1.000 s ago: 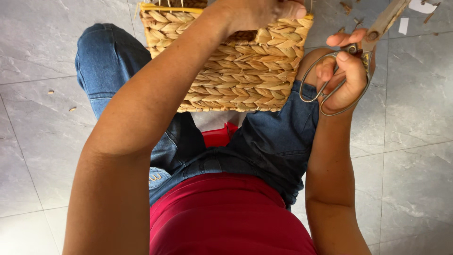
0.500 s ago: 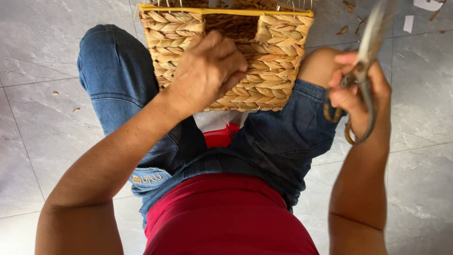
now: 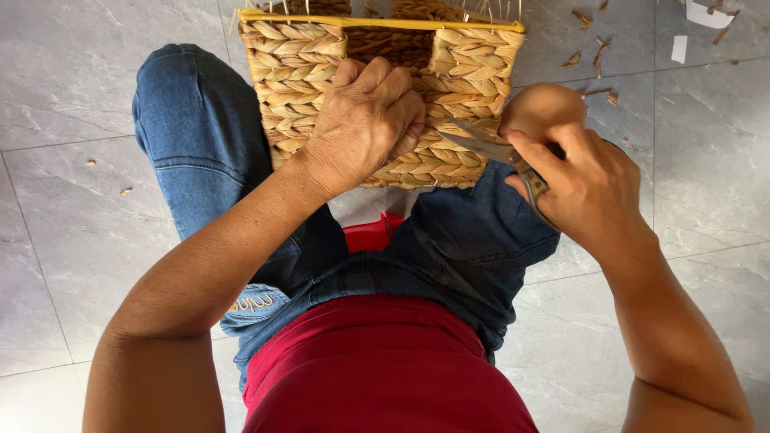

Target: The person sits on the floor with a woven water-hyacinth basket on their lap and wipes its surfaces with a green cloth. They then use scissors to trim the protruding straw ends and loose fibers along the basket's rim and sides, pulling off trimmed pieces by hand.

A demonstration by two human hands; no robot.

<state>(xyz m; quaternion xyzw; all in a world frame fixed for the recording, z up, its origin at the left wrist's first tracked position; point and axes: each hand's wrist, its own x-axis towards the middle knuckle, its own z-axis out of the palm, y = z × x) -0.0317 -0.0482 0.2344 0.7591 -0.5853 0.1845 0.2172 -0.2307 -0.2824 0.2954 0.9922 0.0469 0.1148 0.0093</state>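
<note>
A woven straw basket [image 3: 457, 64] with a yellow rim and a handle cut-out rests against my knees, its side facing me. My left hand [image 3: 365, 120] presses flat-curled on the basket's side wall, fingers bent over the weave. My right hand [image 3: 589, 188] grips metal scissors [image 3: 481, 143] by the handles. The blades point left and lie against the basket wall just beside my left fingers. I sit on a red stool [image 3: 370, 234], wearing blue jeans and a red top.
Grey tiled floor [image 3: 72, 104] lies all around. Small straw scraps [image 3: 593, 52] and bits of white paper [image 3: 680, 48] are scattered on the floor at the upper right. A few crumbs lie at the left.
My right hand has dropped from a raised position at the right and brought the scissors in against the basket side. My left hand stays on the basket wall.
</note>
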